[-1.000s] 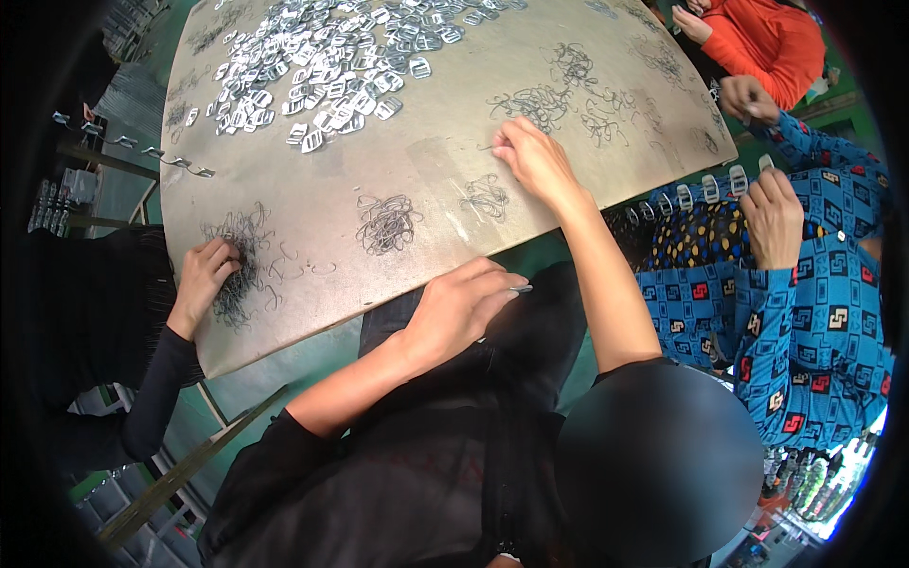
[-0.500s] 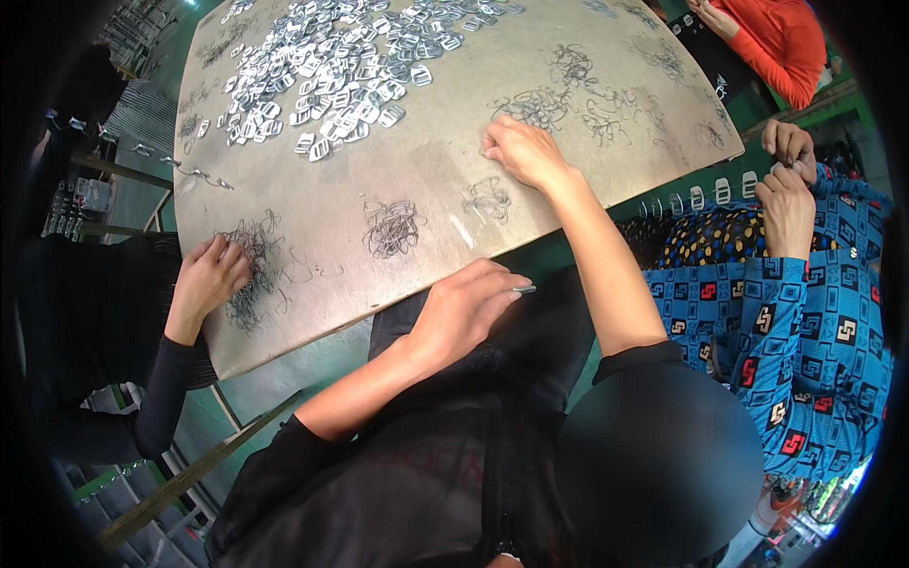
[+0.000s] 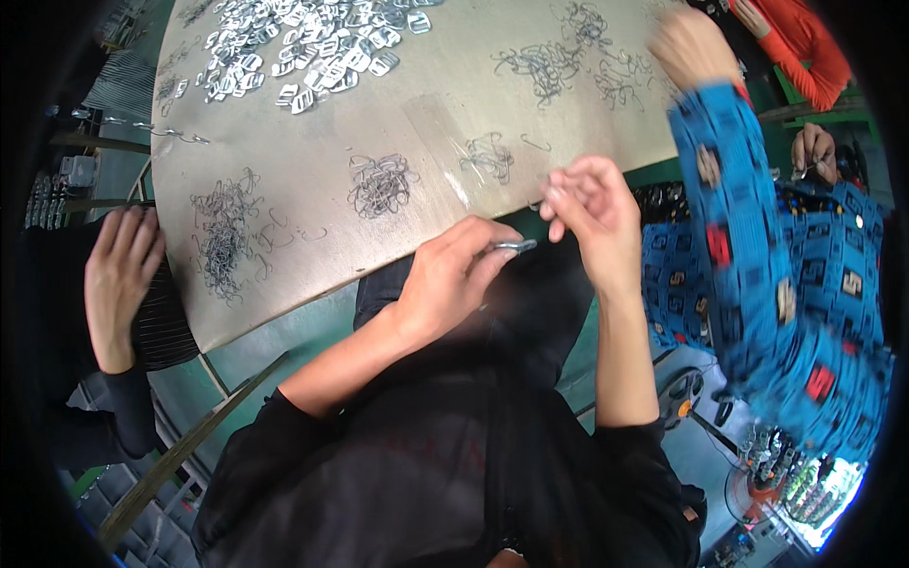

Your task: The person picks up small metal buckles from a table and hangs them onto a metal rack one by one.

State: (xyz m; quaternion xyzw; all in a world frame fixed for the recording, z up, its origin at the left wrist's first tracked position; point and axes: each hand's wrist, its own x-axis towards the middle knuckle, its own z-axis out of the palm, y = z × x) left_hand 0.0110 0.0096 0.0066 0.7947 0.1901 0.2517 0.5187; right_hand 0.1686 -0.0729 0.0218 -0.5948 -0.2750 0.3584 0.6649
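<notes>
Over my lap, at the table's near edge, my left hand is closed, pinching a silver metal buckle that sticks out past the fingertips. Just to its right, my right hand is raised with thumb and forefinger together; a thin dark wire hook seems to show at their tips, mostly hidden. The other fingers are loosely curled. Beyond my hands, a small heap of wire hooks lies on the table, with a denser heap to its left.
Many slotted metal buckles are piled at the far left. More hooks are scattered at the far right, others near a co-worker's hand at left. A blue patterned sleeve reaches across at right; an orange-red sleeve is beyond.
My right hand has drawn back from the far hook heap to beside the buckle. The blue-sleeved arm has swung over the table. The left co-worker's hand has moved off the hooks.
</notes>
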